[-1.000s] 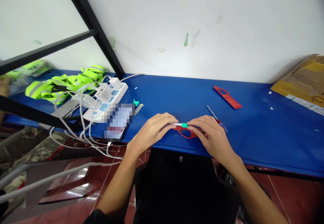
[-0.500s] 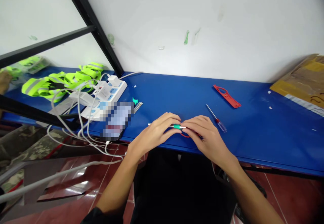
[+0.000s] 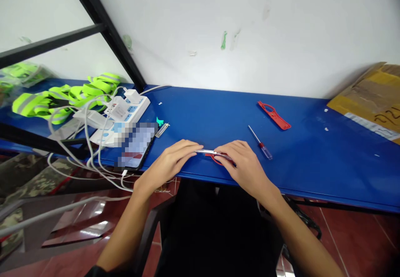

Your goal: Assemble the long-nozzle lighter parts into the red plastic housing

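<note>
Near the front edge of the blue table, my left hand (image 3: 175, 158) pinches one end of a thin silvery metal piece (image 3: 208, 152). The other end of it is in the closed fingers of my right hand (image 3: 240, 160). A red part with a loop (image 3: 215, 159) shows just below the metal piece, partly covered by my right fingers. To the right lies a screwdriver (image 3: 260, 143) with a clear and red handle. Behind it is a flat red handle piece (image 3: 274, 115) with an oval opening.
On the left are a phone (image 3: 137, 145), a white power strip (image 3: 137, 110) with cables, yellow-green reflective straps (image 3: 78, 95), a small green piece (image 3: 159, 121) and a small metal part (image 3: 162, 130). A black frame (image 3: 117, 43) rises there. A cardboard box (image 3: 371, 97) stands at the right.
The green piece between my hands no longer shows; more of the metal piece is exposed. My hands are a little further apart, and the view has shifted slightly.
</note>
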Available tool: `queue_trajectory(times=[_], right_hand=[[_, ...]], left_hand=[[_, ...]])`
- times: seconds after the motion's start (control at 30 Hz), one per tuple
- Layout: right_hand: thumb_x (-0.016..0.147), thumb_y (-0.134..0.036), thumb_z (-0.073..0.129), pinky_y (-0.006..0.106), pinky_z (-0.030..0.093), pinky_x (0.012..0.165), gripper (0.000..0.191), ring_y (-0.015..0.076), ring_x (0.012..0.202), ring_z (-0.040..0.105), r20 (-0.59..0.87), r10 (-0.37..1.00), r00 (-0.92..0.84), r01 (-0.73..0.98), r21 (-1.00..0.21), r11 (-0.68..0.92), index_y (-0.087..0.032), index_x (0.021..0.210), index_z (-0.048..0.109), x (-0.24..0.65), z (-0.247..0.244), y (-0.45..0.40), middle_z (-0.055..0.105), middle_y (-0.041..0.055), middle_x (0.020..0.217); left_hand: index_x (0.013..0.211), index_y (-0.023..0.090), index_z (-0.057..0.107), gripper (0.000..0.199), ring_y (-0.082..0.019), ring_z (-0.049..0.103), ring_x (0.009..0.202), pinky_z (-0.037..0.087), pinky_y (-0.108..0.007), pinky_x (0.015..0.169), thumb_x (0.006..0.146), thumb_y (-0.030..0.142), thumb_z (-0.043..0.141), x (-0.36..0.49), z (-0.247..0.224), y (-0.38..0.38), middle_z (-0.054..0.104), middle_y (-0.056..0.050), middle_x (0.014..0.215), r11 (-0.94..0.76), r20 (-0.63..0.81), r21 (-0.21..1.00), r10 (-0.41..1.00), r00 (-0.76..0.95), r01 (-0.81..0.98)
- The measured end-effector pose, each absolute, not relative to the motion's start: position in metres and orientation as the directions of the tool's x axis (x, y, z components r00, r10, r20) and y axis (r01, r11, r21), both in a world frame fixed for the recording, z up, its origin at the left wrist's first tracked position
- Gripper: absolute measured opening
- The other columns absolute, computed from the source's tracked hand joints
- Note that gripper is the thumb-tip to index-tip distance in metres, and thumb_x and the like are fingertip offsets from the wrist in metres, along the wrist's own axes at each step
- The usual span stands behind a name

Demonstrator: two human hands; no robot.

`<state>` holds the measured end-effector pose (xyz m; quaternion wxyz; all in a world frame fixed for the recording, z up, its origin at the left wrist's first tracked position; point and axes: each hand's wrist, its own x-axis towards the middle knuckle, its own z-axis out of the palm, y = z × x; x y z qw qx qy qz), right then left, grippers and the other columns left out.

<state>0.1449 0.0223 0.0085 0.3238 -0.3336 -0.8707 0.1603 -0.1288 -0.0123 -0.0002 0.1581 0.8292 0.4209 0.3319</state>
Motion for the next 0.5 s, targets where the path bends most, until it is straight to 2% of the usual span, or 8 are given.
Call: queue_trajectory(times=[0.07,0.13,0.3,0.5], right_hand=[[0.108,-0.037,0.062,0.047,0.052,0.106,0.026,0.0255,0.117,0.070,0.429,0.675,-0.600,0.504,-0.452,0.736,-0.026,0.130,0.068,0.157,0.012,0.023,0.077,0.0076,0.128],[0.107,-0.043,0.063,0.049,0.051,0.111,0.037,0.0274,0.127,0.067,0.415,0.694,-0.588,0.547,-0.428,0.719,-0.027,0.140,0.063,0.176,0.014,0.021,0.073,0.0094,0.138],[0.108,-0.048,0.059,0.053,0.052,0.109,0.031,0.0294,0.124,0.069,0.398,0.740,-0.543,0.612,-0.416,0.673,-0.029,0.131,0.068,0.208,0.007,0.009,0.073,0.0095,0.137],[0.106,-0.047,0.062,0.054,0.051,0.111,0.031,0.0291,0.127,0.066,0.338,0.706,-0.622,0.582,-0.405,0.706,-0.029,0.130,0.069,0.205,0.000,0.011,0.070,0.0084,0.141]], left_hand=[[0.142,0.027,0.067,0.035,-0.022,0.070,0.119,0.059,-0.044,0.105,0.112,0.018,0.052,-0.130,-0.003,-0.015,0.073,-0.010,0.133,-0.607,0.411,0.512,0.795,0.446,0.609],[0.140,0.026,0.068,0.034,-0.022,0.070,0.117,0.058,-0.044,0.104,0.111,0.017,0.053,-0.129,-0.003,-0.016,0.074,-0.010,0.129,-0.593,0.408,0.496,0.804,0.433,0.634],[0.129,0.023,0.069,0.023,-0.022,0.067,0.110,0.057,-0.042,0.099,0.110,0.020,0.056,-0.125,0.000,-0.015,0.074,-0.008,0.119,-0.536,0.394,0.502,0.841,0.372,0.679],[0.116,0.021,0.067,0.010,-0.020,0.065,0.103,0.052,-0.039,0.096,0.111,0.025,0.060,-0.120,0.000,-0.018,0.074,-0.006,0.113,-0.521,0.382,0.479,0.848,0.367,0.706]])
